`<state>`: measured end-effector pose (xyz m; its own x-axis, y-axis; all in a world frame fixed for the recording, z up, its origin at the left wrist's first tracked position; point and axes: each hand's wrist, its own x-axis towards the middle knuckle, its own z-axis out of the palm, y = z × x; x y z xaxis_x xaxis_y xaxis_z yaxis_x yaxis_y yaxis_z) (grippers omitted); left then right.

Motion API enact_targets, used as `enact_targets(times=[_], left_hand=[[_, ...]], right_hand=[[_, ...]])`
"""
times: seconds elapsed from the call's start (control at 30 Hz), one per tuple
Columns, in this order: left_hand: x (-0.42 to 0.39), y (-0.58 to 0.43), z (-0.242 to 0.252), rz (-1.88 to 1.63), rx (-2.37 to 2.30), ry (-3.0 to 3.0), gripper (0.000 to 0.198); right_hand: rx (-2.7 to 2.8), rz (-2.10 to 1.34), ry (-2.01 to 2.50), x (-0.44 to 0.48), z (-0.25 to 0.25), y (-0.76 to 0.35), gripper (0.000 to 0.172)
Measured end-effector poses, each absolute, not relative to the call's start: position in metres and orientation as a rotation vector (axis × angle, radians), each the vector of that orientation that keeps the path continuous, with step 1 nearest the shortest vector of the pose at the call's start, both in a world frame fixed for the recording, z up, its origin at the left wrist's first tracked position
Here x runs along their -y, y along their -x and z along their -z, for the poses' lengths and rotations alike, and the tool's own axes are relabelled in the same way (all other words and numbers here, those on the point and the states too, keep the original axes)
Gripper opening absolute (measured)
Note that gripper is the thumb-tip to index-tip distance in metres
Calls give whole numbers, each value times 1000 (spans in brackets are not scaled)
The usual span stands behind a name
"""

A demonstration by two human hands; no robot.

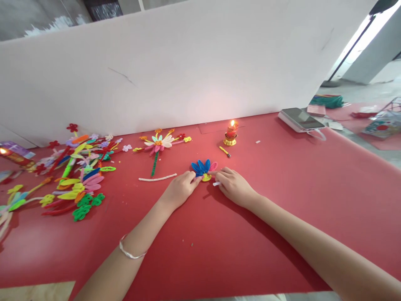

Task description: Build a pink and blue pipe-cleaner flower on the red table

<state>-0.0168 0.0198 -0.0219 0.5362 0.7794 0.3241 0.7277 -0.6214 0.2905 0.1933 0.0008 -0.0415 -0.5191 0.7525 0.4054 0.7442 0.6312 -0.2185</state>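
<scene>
1. Red cloth covers the desk (pixel 282 200), and a white board (pixel 188 67) stands along its far edge as a backdrop.
2. We see the blue flower (pixel 200 168) lying flat just below the centre of the frame, in front of the lit candle (pixel 231 133). It has blue petals, one pink petal on its right side and a yellow middle.
3. Our left hand (pixel 180 190) comes in from the lower left. Its fingers are curled and pinched on the flower's lower left edge.
4. Our right hand (pixel 233 186) lies on the desk with its fingertips at the pink petal. We cannot tell whether they pinch it or only press on it. A short white stub (pixel 216 183) lies just under this hand.
5. We judge the flower to be very light, soft and fuzzy, with wire inside that bends and keeps its bend. A grip at the yellow middle or at a petal's base looks safest to us, since the looped tips would deform.
6. Left of the flower lies a white pipe cleaner (pixel 157 178), and a finished flower (pixel 158 144) lies above that.
7. A pile of coloured pieces (pixel 78 175) fills the left of the frame.
</scene>
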Motion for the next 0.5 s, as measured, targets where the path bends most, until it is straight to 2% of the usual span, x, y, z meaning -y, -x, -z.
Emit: enact_targets(times=[0.5], left_hand=[[-22,16,24,-645,-1374,-2783,26]], right_hand=[[2388,-4,1173,0,43,-192,24]])
